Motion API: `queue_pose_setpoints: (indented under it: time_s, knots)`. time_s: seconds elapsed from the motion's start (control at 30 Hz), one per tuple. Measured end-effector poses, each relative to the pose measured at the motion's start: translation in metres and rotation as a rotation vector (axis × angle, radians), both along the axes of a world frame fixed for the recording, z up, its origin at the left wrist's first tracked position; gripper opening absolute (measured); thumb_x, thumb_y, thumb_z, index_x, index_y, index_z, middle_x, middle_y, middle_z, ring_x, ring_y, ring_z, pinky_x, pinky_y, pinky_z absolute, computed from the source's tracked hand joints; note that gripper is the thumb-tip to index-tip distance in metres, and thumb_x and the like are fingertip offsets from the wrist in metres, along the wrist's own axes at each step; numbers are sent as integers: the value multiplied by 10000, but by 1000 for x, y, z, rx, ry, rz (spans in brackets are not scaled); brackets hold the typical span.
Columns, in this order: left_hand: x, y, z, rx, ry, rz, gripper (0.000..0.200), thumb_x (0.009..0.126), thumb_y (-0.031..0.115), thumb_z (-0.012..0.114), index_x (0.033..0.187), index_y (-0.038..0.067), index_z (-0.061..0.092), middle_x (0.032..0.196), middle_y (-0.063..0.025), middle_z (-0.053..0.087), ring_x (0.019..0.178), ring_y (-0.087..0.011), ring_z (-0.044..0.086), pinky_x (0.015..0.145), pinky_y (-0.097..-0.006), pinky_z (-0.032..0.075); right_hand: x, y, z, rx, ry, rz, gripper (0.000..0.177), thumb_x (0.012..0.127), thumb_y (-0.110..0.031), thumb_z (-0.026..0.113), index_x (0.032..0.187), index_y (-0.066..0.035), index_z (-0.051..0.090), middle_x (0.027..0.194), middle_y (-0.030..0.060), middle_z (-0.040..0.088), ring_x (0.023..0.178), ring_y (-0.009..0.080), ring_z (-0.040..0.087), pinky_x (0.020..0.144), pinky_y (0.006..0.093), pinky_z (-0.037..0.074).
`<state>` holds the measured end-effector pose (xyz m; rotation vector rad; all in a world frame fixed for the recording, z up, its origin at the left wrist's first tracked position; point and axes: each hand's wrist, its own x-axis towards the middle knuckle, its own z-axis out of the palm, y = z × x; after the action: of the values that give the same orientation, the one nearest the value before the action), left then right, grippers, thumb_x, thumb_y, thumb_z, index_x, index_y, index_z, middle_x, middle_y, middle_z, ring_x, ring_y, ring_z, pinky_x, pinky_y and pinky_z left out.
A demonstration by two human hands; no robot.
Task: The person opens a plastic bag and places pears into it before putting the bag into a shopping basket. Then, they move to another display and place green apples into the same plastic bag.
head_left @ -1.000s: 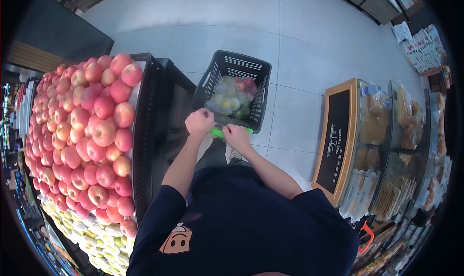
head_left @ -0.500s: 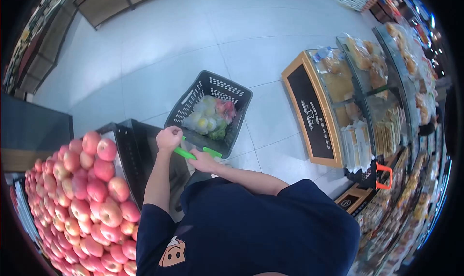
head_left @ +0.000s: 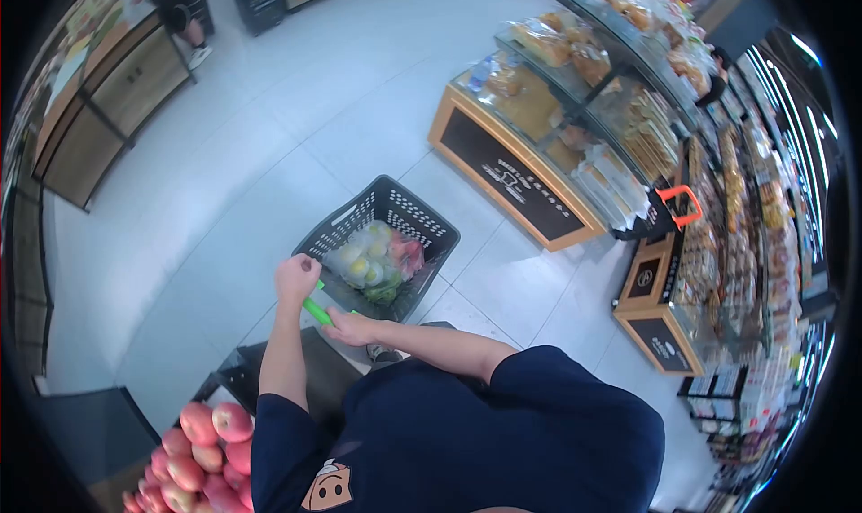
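Observation:
A black shopping basket [head_left: 419, 206] with perforated walls is in front of me, above the tiled floor. Inside lie clear bags of pale round produce [head_left: 360, 265], something red [head_left: 407, 257] and green leaves [head_left: 384, 291]. My right hand [head_left: 352, 327] is closed round the green handle [head_left: 317, 312] on the basket's near side. At the handle's left end my left hand [head_left: 297, 278] makes a fist. Its fingers are curled in, and what they hold, if anything, is hidden.
Red apples [head_left: 205, 455] are heaped at my lower left, beside a black stand edge [head_left: 310, 369]. A wood-framed bakery display [head_left: 516, 176] stands to the right, with an orange-handled basket [head_left: 681, 206] beside it. Wooden counters [head_left: 135, 91] and a person's leg [head_left: 196, 41] are at upper left.
The view has swung: the apple heap has slid toward the bottom left and the bakery display has shifted up and left. Both hands keep their places at the basket's handle.

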<state>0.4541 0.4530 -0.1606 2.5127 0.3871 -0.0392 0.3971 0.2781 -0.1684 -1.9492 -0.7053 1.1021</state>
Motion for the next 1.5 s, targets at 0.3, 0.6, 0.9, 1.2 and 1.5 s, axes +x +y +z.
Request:
queue_pose_setpoints:
  time_s: [0.3,0.6,0.9,1.2,1.5]
  knots:
    - [76,-21,12,-2,-24,-209,244,792,305,660,812,74,736,722,-139,700,693,-347,689,660,-440,551,39,0,12,-56,-134,-150,497,990,-455,489,1176,2,419,930,263,675,902,458,655,783,544,494]
    - [125,-57,7,74,-160,-359,249,800,315,673,786,72,728,661,-124,683,617,-322,670,594,-412,521,79,-13,5,-77,-85,-280,639,890,-507,630,1190,35,477,978,266,684,936,443,664,834,506,510]
    - [181,-119,-4,-43,-127,-640,223,786,253,691,760,33,714,605,-124,659,562,-275,658,581,-386,513,105,-64,14,-4,47,-560,723,843,-451,723,1329,-6,425,1064,296,660,1019,427,651,893,497,506]
    - [224,-239,2,-71,-122,-861,233,783,250,692,765,19,719,628,-137,677,579,-285,671,598,-379,526,124,-142,4,-18,-3,-792,647,909,-427,647,1337,-10,401,1017,266,669,801,383,698,685,452,572]
    - [232,-389,20,-142,-61,-1160,216,779,245,691,767,33,730,657,-140,688,600,-283,680,611,-378,531,116,-250,18,24,160,-1055,675,932,-494,584,1386,-38,379,982,275,672,941,422,668,807,503,520]
